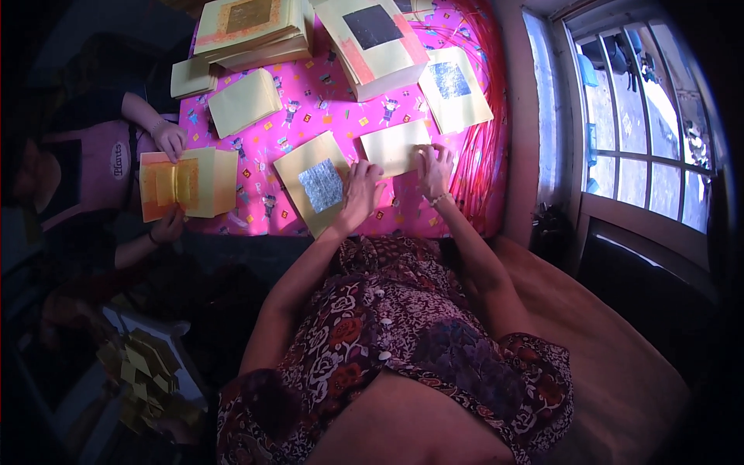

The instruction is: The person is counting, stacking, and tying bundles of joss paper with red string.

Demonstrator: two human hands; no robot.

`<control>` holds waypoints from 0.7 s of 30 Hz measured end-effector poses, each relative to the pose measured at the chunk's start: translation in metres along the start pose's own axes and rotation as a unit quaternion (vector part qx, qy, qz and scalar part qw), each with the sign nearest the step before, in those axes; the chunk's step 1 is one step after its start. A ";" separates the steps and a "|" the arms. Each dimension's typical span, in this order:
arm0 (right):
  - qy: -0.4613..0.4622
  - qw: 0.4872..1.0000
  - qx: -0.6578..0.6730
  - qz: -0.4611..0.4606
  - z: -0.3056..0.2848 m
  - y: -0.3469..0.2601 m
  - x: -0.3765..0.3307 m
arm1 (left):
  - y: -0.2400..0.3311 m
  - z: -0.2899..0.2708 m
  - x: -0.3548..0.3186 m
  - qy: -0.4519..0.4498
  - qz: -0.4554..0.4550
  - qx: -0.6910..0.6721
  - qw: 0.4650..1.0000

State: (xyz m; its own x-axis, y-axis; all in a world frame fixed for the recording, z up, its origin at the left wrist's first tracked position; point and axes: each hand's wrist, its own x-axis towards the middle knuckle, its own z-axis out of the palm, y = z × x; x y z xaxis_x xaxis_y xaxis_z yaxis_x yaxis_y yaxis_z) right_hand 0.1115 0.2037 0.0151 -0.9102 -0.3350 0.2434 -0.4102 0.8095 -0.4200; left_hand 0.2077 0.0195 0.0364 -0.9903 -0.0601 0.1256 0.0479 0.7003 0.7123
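A folded pale yellow sheet of paper lies in front of me on the table. My right hand has its bent fingers closed at the right end of that folded paper. My left hand rests by the paper's lower left corner, fingers loosely curved and thumb apart, with nothing visible in it. Under and beside my left wrist lies a yellow sheet with a silver foil square. What the right thumb touches is partly hidden.
A pink patterned cloth covers the table. Tall stacks of foil-marked paper stand at the back. Foil sheets and red strands lie at right. A person at left holds an orange-and-gold sheet. Barred window at far right.
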 end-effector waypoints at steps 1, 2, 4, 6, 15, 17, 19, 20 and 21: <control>-0.002 1.000 0.001 0.002 -0.001 -0.001 0.002 | -0.002 -0.007 -0.008 0.026 0.011 0.020 0.999; 0.005 1.000 0.005 -0.010 -0.002 -0.002 0.003 | -0.004 -0.014 -0.015 0.051 0.022 0.040 0.998; 0.016 0.999 0.000 -0.042 -0.005 -0.003 0.006 | -0.015 -0.024 -0.033 0.013 -0.039 0.003 0.999; 0.024 0.998 -0.001 -0.056 -0.007 -0.005 0.007 | -0.021 -0.032 -0.047 -0.005 -0.098 -0.039 0.994; -0.064 0.987 0.028 -0.146 -0.015 -0.034 -0.003 | -0.016 -0.033 -0.090 -0.039 -0.071 0.047 0.996; -0.164 0.960 0.043 -0.224 -0.016 -0.040 -0.012 | -0.018 -0.028 -0.090 -0.039 -0.060 0.060 0.996; -0.218 0.920 0.049 -0.323 -0.009 -0.047 -0.023 | -0.020 -0.025 -0.087 -0.041 -0.047 0.074 0.995; -0.228 0.896 0.003 -0.380 -0.005 -0.051 -0.029 | -0.021 -0.023 -0.087 -0.036 -0.045 0.077 0.995; -0.229 0.896 0.004 -0.380 0.002 -0.051 -0.034 | -0.023 -0.022 -0.085 -0.029 -0.044 0.081 0.995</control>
State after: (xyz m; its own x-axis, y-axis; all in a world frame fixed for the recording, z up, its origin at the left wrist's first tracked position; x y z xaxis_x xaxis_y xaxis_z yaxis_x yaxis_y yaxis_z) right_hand 0.1635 0.1731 0.0269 -0.2944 -0.9525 0.0776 -0.9204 0.2608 -0.2912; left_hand 0.2940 -0.0073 0.0250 -0.9959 -0.0871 0.0243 -0.0553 0.7995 0.5981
